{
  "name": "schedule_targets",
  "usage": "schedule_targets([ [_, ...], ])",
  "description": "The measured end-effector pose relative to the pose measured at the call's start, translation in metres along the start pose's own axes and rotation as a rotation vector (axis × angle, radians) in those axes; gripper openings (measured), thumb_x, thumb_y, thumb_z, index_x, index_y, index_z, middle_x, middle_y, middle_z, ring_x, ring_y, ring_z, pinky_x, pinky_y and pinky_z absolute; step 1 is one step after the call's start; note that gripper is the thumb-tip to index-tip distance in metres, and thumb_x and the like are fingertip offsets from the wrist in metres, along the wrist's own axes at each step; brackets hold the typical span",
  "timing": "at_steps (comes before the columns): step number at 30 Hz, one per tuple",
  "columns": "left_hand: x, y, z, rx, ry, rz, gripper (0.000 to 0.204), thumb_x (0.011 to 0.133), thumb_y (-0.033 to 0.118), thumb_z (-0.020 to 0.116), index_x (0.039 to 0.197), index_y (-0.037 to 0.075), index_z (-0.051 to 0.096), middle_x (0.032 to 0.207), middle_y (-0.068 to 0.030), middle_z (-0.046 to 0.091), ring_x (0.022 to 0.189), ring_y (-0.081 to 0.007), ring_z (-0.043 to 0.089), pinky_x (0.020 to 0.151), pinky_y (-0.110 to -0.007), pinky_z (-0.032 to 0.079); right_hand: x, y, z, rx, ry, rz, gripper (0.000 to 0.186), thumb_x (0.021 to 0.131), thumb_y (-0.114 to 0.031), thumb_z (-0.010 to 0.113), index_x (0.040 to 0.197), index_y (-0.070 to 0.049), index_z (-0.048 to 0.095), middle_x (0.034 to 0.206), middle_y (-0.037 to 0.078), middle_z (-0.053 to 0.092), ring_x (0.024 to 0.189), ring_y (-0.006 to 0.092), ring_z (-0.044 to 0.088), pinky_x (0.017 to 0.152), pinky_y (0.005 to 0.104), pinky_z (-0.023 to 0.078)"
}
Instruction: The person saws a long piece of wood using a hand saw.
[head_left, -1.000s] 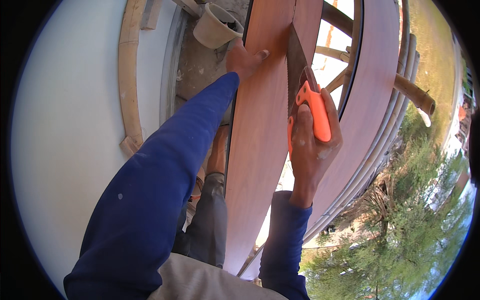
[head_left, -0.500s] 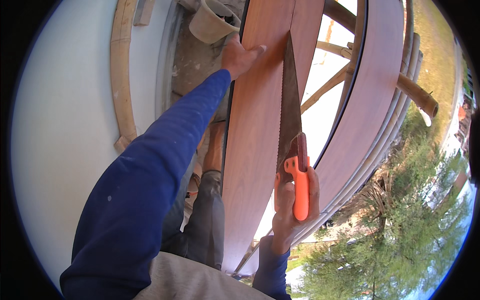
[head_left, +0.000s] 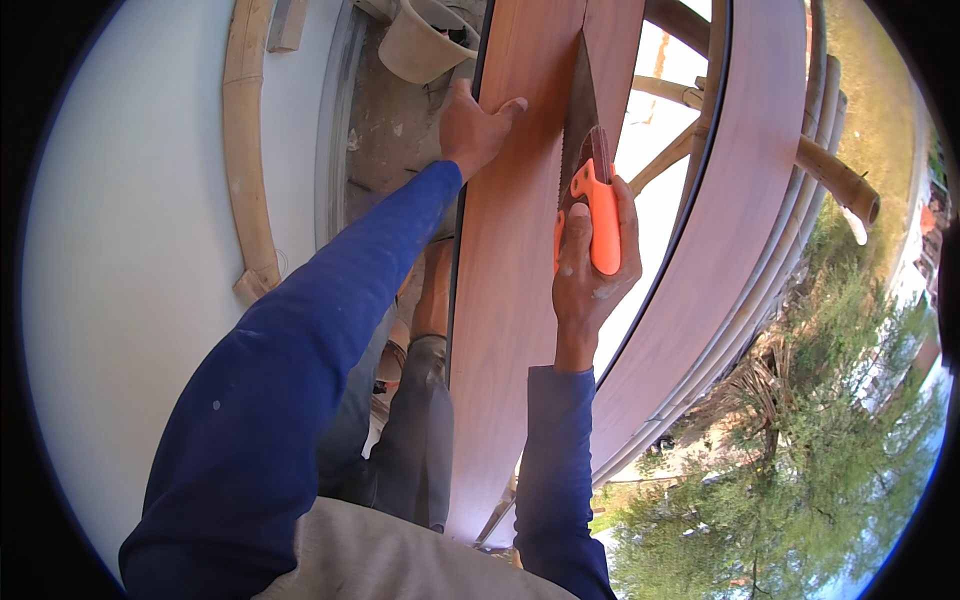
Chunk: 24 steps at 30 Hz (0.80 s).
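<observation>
Just pushed the saw (head_left: pixel 590 182) forward, up along the long brown board (head_left: pixel 505 290). Half a second ago, had it pulled well back, with much more of the grey blade (head_left: pixel 579 110) showing. Now showing only a short bit of blade past the orange handle (head_left: pixel 605 235), with wood on both sides near the tip and a thin dark line (head_left: pixel 585 14) running on past it. Cannot tell a cut from a drawn mark there.

Holding the saw tight in the right hand (head_left: pixel 588 290), with fingers wrapped round the handle. Resting the left hand (head_left: pixel 476 128) on the left edge of the board, farther up, with the thumb spread out on top. Kept it in nearly the same spot through the push. Cannot see the fingers well past the edge, so cannot tell about any squeeze underneath.

Looks like one stroke of back-and-forth sawing, perhaps near the far end of a push. Probably means a little more wood cut, but cannot see any new cut for sure. Likely not done yet. Seems to need a steady left hand, to stop the board from shaking.
</observation>
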<state>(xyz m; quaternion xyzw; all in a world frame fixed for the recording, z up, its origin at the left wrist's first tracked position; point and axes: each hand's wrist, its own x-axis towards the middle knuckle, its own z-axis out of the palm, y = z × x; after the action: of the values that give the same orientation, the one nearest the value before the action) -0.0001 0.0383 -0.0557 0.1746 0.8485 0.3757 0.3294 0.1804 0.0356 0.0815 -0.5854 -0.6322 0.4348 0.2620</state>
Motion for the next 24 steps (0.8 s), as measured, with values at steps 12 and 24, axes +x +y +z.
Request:
schedule_targets([
  [12, 0.25, 0.112, 0.032, 0.776, -0.078, 0.989, 0.079, 0.103, 0.055, 0.045, 0.162, 0.006, 0.027, 0.167, -0.0238, 0.024, 0.155, -0.0435, 0.02, 0.123, -0.064, 0.016, 0.013, -0.057, -0.002, -0.017, -0.053, 0.06, 0.052, 0.094, -0.004, 0.067, 0.145, -0.005, 0.057, 0.119, 0.019, 0.074, 0.097, 0.0236, 0.075, 0.086, 0.0338, 0.057],
  [24, 0.213, 0.151, 0.033, 0.962, -0.218, 0.634, 0.086, 0.098, 0.067, 0.04, 0.166, 0.017, 0.022, 0.174, -0.0144, 0.006, 0.16, -0.0404, -0.002, 0.124, -0.066, 0.0, 0.017, -0.086, -0.014, -0.003, -0.064, 0.2, 0.055, 0.093, -0.002, 0.068, 0.147, -0.004, 0.055, 0.129, 0.022, 0.07, 0.1, 0.0251, 0.075, 0.087, 0.0339, 0.057],
])
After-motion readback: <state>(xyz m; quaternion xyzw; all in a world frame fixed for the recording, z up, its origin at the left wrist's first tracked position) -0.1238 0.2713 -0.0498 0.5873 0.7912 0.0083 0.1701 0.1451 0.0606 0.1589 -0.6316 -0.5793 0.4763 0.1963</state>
